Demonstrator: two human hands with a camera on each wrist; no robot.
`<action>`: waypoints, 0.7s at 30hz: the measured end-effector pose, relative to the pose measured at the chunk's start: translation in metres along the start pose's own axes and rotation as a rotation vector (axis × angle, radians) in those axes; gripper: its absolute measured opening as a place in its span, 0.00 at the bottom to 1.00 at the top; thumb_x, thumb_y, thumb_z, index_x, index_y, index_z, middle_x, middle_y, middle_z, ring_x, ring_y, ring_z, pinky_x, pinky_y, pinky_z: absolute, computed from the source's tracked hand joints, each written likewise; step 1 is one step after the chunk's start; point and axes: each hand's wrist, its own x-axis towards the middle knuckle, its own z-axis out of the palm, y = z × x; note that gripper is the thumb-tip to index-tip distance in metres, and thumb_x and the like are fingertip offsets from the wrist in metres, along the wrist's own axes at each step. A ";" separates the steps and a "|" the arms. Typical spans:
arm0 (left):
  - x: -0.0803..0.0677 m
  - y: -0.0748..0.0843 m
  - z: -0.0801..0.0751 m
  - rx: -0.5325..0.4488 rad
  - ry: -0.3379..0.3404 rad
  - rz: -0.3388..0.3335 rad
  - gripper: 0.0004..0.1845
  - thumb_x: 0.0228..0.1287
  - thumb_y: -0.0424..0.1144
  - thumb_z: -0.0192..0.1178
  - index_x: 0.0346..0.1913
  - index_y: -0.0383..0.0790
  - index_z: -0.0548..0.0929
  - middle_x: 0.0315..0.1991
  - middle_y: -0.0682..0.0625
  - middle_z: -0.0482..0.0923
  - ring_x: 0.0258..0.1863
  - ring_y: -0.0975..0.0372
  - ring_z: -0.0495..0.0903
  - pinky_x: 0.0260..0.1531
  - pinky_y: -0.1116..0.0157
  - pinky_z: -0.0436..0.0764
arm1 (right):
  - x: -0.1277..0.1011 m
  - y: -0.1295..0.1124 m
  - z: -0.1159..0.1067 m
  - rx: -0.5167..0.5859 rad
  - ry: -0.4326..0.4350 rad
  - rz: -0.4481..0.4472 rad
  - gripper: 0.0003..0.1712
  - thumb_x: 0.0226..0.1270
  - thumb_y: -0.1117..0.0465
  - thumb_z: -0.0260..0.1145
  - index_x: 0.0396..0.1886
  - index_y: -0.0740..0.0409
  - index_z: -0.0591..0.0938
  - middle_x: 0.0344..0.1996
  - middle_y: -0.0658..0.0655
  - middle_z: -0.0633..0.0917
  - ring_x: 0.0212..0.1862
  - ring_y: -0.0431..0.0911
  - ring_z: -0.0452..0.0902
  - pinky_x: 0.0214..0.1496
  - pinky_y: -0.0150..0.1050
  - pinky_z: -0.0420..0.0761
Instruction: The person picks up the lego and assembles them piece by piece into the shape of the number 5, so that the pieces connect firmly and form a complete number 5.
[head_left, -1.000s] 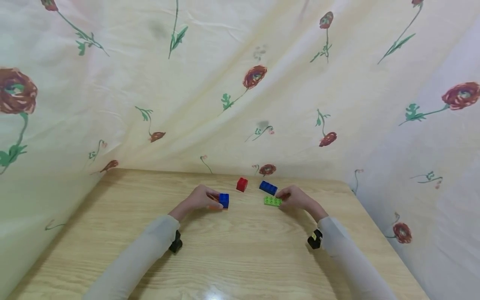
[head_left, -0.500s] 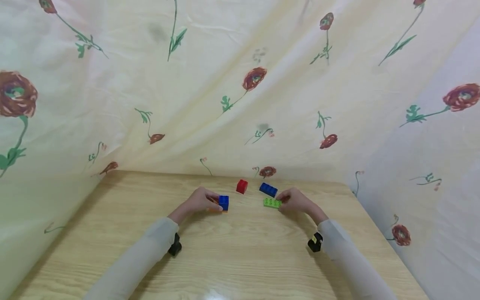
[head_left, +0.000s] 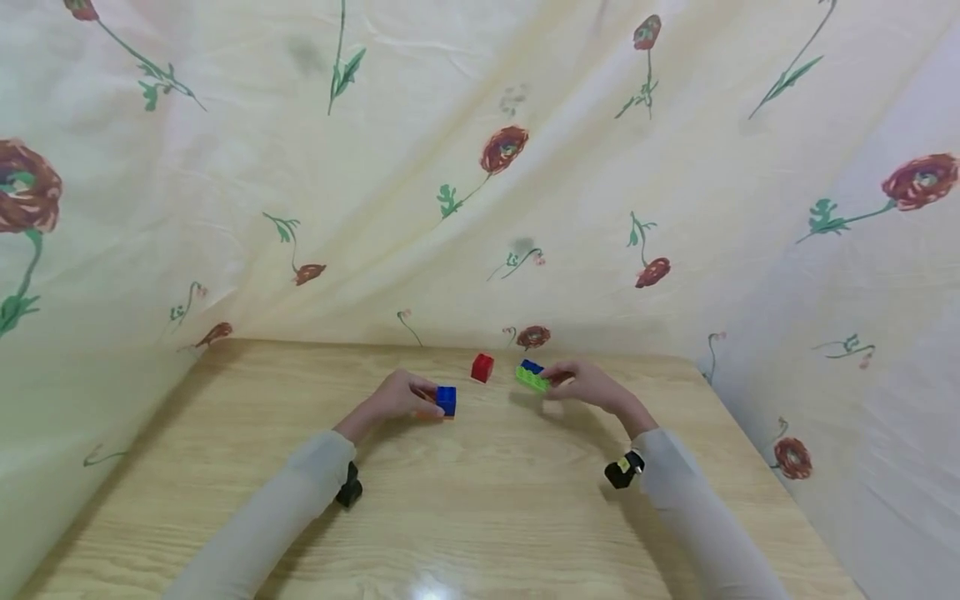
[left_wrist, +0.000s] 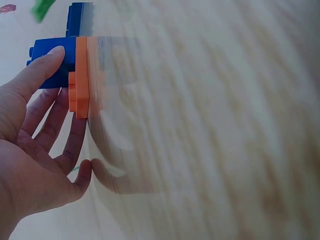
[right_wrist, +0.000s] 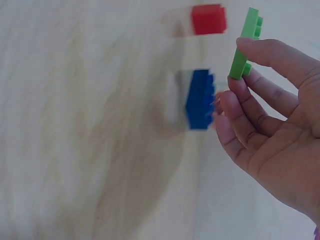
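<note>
My left hand (head_left: 399, 395) grips a blue brick (head_left: 446, 401) that is joined on top of a thin orange brick (left_wrist: 82, 90); in the left wrist view the thumb lies on the blue side and the orange underside is down at the tabletop. Between thumb and fingers, my right hand (head_left: 592, 387) pinches a thin light green brick (right_wrist: 245, 45) by its end, raised above the table with a shadow below. A longer dark blue brick (right_wrist: 201, 100) stands on the table behind it, partly covered by the green one in the head view. Left of that is a red brick (right_wrist: 207, 19).
The wooden table (head_left: 480, 500) carries all the bricks near its back edge. A flower-printed cloth (head_left: 375, 208) hangs behind and along the sides. Each wrist wears a small black camera (head_left: 622, 469), below a light sleeve (head_left: 697, 508).
My right hand has lifted the green brick off the table and carried it slightly forward and left, over the dark blue brick in the head view. The left hand keeps its place.
</note>
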 end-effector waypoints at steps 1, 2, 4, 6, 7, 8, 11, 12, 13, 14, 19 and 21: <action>0.000 0.000 0.000 0.000 -0.001 0.000 0.23 0.57 0.39 0.77 0.55 0.33 0.87 0.49 0.42 0.89 0.45 0.59 0.85 0.53 0.58 0.82 | 0.002 -0.003 0.000 0.015 0.004 0.005 0.22 0.67 0.62 0.72 0.58 0.65 0.84 0.50 0.63 0.86 0.51 0.49 0.81 0.51 0.38 0.80; 0.000 -0.001 0.001 -0.002 -0.002 -0.001 0.24 0.57 0.39 0.77 0.55 0.33 0.87 0.49 0.42 0.89 0.45 0.59 0.86 0.53 0.58 0.82 | 0.005 -0.007 0.001 0.034 0.003 0.004 0.22 0.67 0.61 0.71 0.59 0.65 0.83 0.51 0.62 0.86 0.51 0.49 0.80 0.51 0.37 0.80; 0.001 -0.001 0.001 -0.004 0.002 -0.004 0.24 0.57 0.39 0.77 0.56 0.33 0.87 0.50 0.42 0.89 0.47 0.58 0.86 0.54 0.57 0.83 | 0.011 -0.015 0.002 0.065 0.008 0.007 0.23 0.68 0.60 0.71 0.60 0.64 0.83 0.51 0.61 0.86 0.52 0.48 0.79 0.51 0.37 0.80; 0.001 0.000 0.001 -0.007 0.008 -0.008 0.25 0.57 0.39 0.77 0.56 0.33 0.86 0.51 0.41 0.88 0.48 0.57 0.86 0.55 0.56 0.83 | 0.018 -0.023 0.004 0.083 0.010 -0.003 0.24 0.69 0.57 0.71 0.61 0.62 0.83 0.52 0.61 0.86 0.52 0.48 0.79 0.52 0.38 0.80; 0.001 0.001 0.001 -0.008 0.010 -0.008 0.25 0.57 0.40 0.77 0.56 0.33 0.86 0.51 0.41 0.88 0.49 0.57 0.86 0.55 0.55 0.83 | 0.021 -0.028 0.004 0.079 0.010 -0.008 0.25 0.69 0.55 0.71 0.62 0.60 0.82 0.53 0.60 0.85 0.53 0.48 0.79 0.53 0.40 0.80; 0.001 0.002 0.001 -0.011 0.010 -0.007 0.25 0.57 0.39 0.77 0.57 0.33 0.86 0.51 0.41 0.88 0.49 0.57 0.86 0.56 0.55 0.82 | 0.023 -0.033 0.005 0.073 0.010 -0.011 0.26 0.69 0.53 0.71 0.63 0.59 0.82 0.55 0.60 0.85 0.55 0.49 0.79 0.55 0.43 0.80; 0.003 0.003 0.000 -0.017 0.006 0.003 0.25 0.57 0.39 0.77 0.56 0.33 0.86 0.50 0.42 0.88 0.48 0.58 0.86 0.55 0.57 0.82 | 0.030 -0.047 0.009 0.061 0.005 -0.022 0.27 0.68 0.51 0.72 0.64 0.55 0.82 0.57 0.58 0.85 0.56 0.51 0.79 0.60 0.46 0.79; 0.003 0.002 0.000 -0.018 0.003 0.007 0.24 0.57 0.39 0.77 0.56 0.33 0.86 0.50 0.42 0.89 0.47 0.58 0.86 0.54 0.57 0.82 | 0.032 -0.052 0.010 0.062 -0.002 -0.028 0.27 0.69 0.51 0.71 0.65 0.55 0.82 0.57 0.58 0.85 0.56 0.50 0.79 0.60 0.47 0.79; 0.003 0.002 0.000 -0.021 0.000 0.010 0.24 0.57 0.39 0.77 0.56 0.33 0.86 0.49 0.42 0.89 0.47 0.58 0.86 0.54 0.58 0.82 | 0.033 -0.057 0.013 0.067 -0.010 -0.035 0.27 0.69 0.51 0.71 0.65 0.55 0.81 0.57 0.58 0.84 0.57 0.50 0.80 0.61 0.47 0.79; 0.003 0.002 0.000 -0.025 -0.001 0.009 0.24 0.57 0.38 0.77 0.56 0.33 0.86 0.49 0.42 0.89 0.47 0.59 0.86 0.54 0.58 0.82 | 0.035 -0.061 0.015 0.074 -0.018 -0.050 0.28 0.70 0.52 0.70 0.66 0.56 0.81 0.56 0.58 0.85 0.56 0.50 0.80 0.61 0.47 0.79; 0.002 0.000 0.001 -0.035 0.003 -0.007 0.25 0.57 0.38 0.76 0.57 0.32 0.86 0.50 0.41 0.88 0.48 0.57 0.86 0.54 0.58 0.82 | 0.046 -0.073 0.029 0.160 -0.050 -0.104 0.25 0.71 0.56 0.69 0.65 0.60 0.80 0.51 0.59 0.85 0.51 0.46 0.80 0.60 0.52 0.80; 0.001 0.000 0.001 -0.035 0.006 -0.017 0.25 0.57 0.38 0.77 0.57 0.32 0.85 0.51 0.41 0.88 0.50 0.57 0.86 0.55 0.58 0.82 | 0.050 -0.076 0.034 0.191 -0.063 -0.109 0.24 0.72 0.57 0.68 0.65 0.60 0.80 0.52 0.59 0.86 0.51 0.45 0.81 0.61 0.55 0.79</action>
